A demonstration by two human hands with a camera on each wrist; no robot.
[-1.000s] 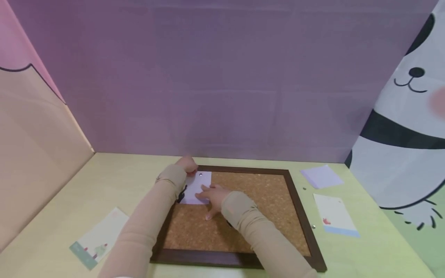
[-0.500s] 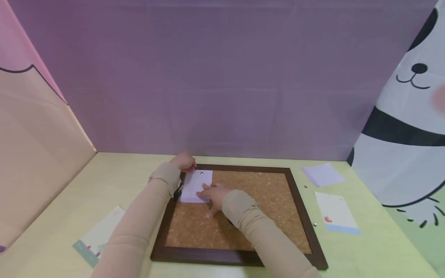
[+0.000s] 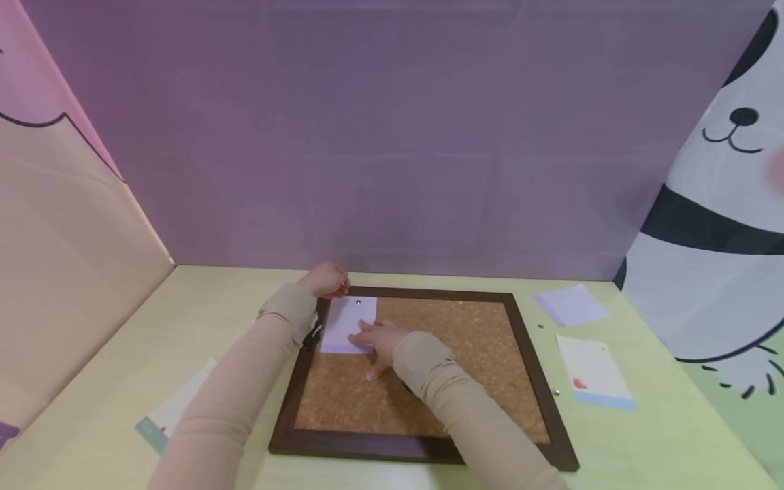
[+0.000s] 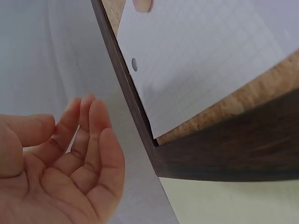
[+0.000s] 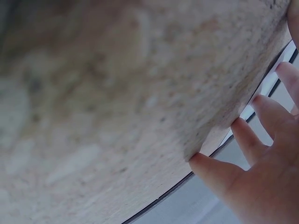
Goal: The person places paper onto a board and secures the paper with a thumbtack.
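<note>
A sheet of lilac note paper (image 3: 339, 327) lies in the far left corner of a cork board (image 3: 471, 367) with a dark wooden frame. Near its top edge sits a small silver thumbtack (image 3: 358, 302), seen also as a shiny round head in the left wrist view. My right hand (image 3: 384, 341) rests on the board with fingers spread, fingertips on the paper's right side. At the frame's far left corner is my left hand (image 3: 327, 280). In the left wrist view its fingers (image 4: 105, 154) bend loosely beside the frame, with nothing held.
Right of the board lie a lilac paper (image 3: 572, 305), a white card (image 3: 594, 367) with a blue band, and two small tacks, one a silver tack (image 3: 557, 393). A white card (image 3: 174, 408) with a green band lies left, partly behind my left forearm. A purple cloth (image 3: 392, 150) stands behind.
My left hand has drawn off the paper's top left corner to just outside the frame. My right hand has stayed on the paper. The whole view has shifted slightly.
</note>
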